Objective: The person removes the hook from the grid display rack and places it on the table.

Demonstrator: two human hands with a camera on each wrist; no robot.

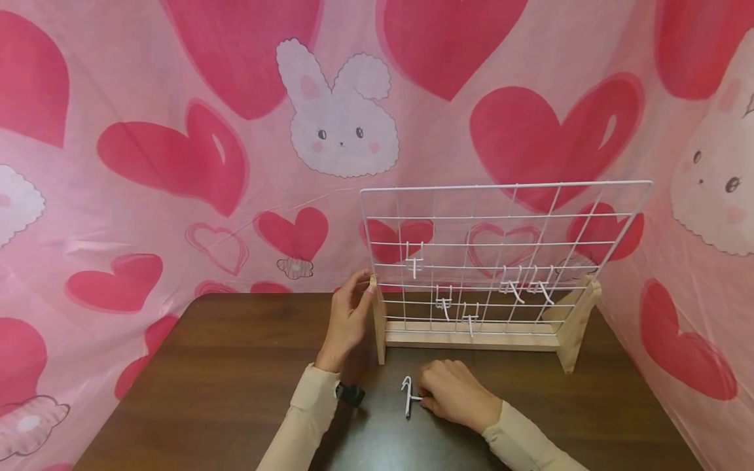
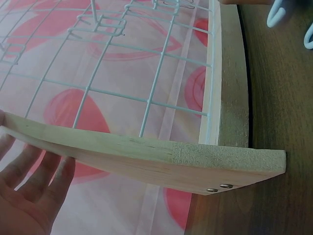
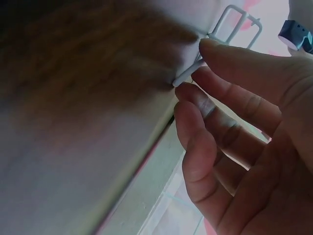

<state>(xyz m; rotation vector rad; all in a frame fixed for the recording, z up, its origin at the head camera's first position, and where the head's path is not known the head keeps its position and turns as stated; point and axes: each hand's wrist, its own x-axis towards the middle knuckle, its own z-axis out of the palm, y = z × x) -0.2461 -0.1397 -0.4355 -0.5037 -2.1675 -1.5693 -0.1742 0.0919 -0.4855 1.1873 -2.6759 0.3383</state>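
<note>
Pinching 1 hook with right hand, over table, before rack bearing 5 more hooks; clasping rack's wooden side with left hand.

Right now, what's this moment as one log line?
Left fingers: hold wooden side | right fingers: pinch white hook | rack: on table, five hooks hung

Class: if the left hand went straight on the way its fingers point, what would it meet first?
The left hand would most likely meet the pale wooden side panel of the white wire rack first; its fingertips seem to be against it, though exact contact is unclear.
</note>
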